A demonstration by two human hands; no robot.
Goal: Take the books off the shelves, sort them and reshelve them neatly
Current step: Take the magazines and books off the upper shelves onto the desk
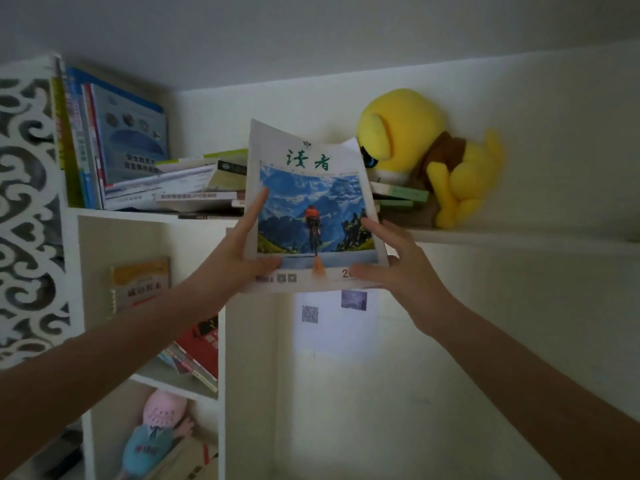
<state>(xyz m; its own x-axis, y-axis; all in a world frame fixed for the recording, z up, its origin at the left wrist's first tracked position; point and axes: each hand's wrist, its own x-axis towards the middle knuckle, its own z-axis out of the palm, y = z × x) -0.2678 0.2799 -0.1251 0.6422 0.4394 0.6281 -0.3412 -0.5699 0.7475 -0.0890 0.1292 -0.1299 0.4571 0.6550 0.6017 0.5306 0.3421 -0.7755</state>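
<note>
Both hands hold a thin white-covered magazine [311,202], its cover showing a cyclist among blue mountains, upright in the air. The left hand [239,251] pinches the lower left corner: one finger lies straight up the left margin, the thumb presses across the bottom edge, and the other fingers are hidden behind. The right hand [405,268] grips the lower right corner, thumb flat on the cover and fingers [367,224] curled round the right edge.

Just behind the fingertips runs the white top shelf [485,237]. Left of the left hand's raised finger lies a loose, slanting pile of flat books [194,188], and beyond it stands a leaning row of upright blue and green books [114,140]. Right of the right hand's fingers, a yellow plush toy [433,150] sits on a couple of flat green books [398,194]. Below the left wrist, a lower compartment holds a yellow spiral notebook [140,285] and slumped red-covered books [201,344].

The job looks to be at an early stage. One magazine is in hand, but whether it is leaving the shelf or going back cannot be told. The top pile, the books under the toy and the lower compartments all remain untidy, so most of the clearing, the sorting and the neat reshelving appear still to be done.
</note>
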